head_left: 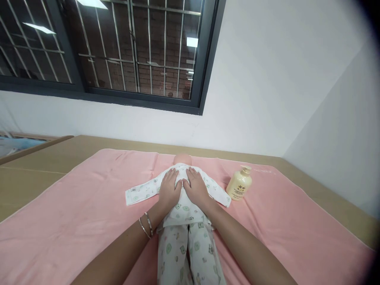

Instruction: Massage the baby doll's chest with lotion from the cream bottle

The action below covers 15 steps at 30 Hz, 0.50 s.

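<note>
A baby doll in a white printed long-sleeved top and matching trousers lies with its head at the far end; I cannot tell whether it is face up or face down. My left hand rests flat on the upper left of its torso, fingers stretched out. Beside it, my right hand lies flat on the upper right, and the two thumbs nearly meet in the middle. Both hands hold nothing. The doll's sleeves spread out to either side, and its feet are out of frame.
A pale yellow pump bottle stands right of the doll, close to the sleeve's end. Pink cloth covers most of the wooden surface. Behind are a white wall and a dark-framed barred window.
</note>
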Each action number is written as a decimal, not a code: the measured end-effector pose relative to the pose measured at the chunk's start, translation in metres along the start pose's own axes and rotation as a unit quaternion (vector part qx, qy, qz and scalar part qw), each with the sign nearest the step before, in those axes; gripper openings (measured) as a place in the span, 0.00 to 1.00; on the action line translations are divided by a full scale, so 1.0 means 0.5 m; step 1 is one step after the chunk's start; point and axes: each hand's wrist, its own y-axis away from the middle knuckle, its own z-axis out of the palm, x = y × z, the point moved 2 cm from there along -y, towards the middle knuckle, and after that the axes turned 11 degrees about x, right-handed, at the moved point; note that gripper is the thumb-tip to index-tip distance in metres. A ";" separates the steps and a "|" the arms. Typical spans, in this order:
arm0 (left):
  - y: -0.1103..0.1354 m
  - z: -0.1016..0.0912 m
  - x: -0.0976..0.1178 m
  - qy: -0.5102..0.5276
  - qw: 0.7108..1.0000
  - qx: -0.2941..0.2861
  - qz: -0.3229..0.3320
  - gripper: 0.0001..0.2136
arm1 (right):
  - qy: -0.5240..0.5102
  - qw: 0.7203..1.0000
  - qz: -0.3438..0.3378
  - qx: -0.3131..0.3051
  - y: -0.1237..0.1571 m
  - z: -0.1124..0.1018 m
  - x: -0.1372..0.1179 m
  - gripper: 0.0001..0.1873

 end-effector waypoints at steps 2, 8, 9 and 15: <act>-0.001 0.000 0.001 -0.002 1.000 0.000 0.003 0.19 | 0.006 1.000 -0.001 0.001 0.000 -0.002 0.000 0.26; 0.003 -0.004 0.005 -0.042 0.999 -0.006 -0.003 0.20 | 0.081 0.996 0.017 0.013 0.012 -0.023 -0.028 0.26; 0.004 -0.005 0.005 -0.053 0.999 -0.001 -0.003 0.20 | 0.103 0.994 0.030 0.013 0.016 -0.027 -0.035 0.26; 0.006 0.002 0.003 -0.071 0.997 0.002 0.031 0.20 | 0.110 0.994 0.025 0.009 0.015 -0.029 -0.035 0.26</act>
